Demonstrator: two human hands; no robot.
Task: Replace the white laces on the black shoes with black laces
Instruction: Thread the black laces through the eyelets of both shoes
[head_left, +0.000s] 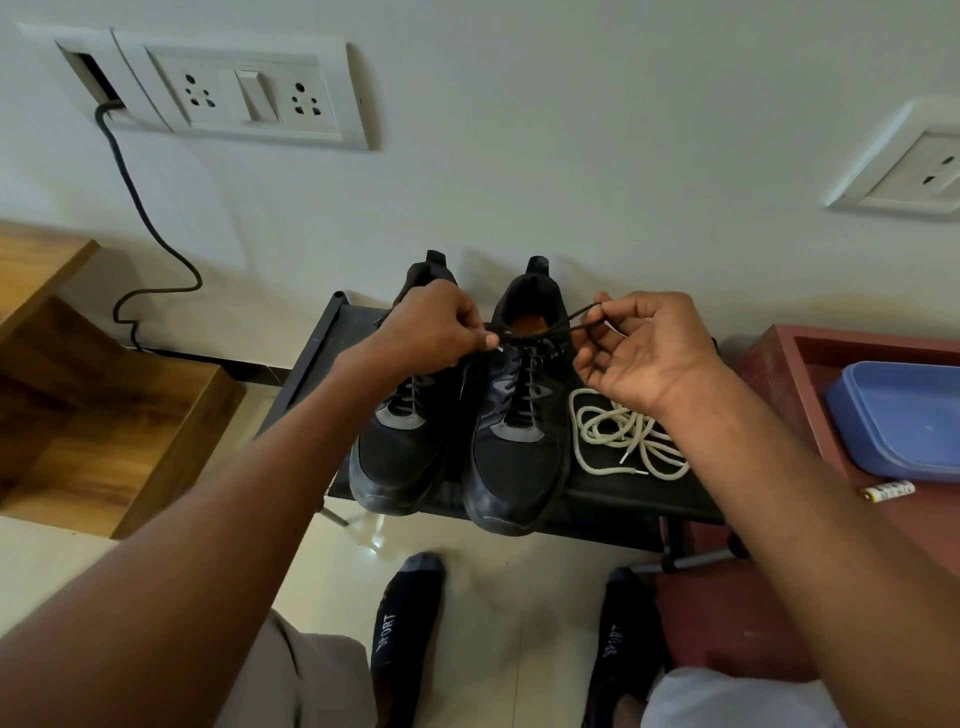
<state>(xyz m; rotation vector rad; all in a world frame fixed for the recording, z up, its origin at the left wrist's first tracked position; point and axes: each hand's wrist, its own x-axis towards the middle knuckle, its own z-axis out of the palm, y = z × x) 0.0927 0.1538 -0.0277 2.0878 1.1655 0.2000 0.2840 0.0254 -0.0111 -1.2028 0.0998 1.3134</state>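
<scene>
Between both hands, over the right shoe's (511, 415) collar, a black lace (558, 328) stretches taut. The left hand (434, 327) pinches one end in curled fingers; the right hand (641, 345) pinches a loop of the other. Both black shoes, side by side on a dark rack (317, 358), appear laced in black. The white laces (621, 434) lie coiled just beside the right shoe. Judging from this, only tying off remains.
</scene>
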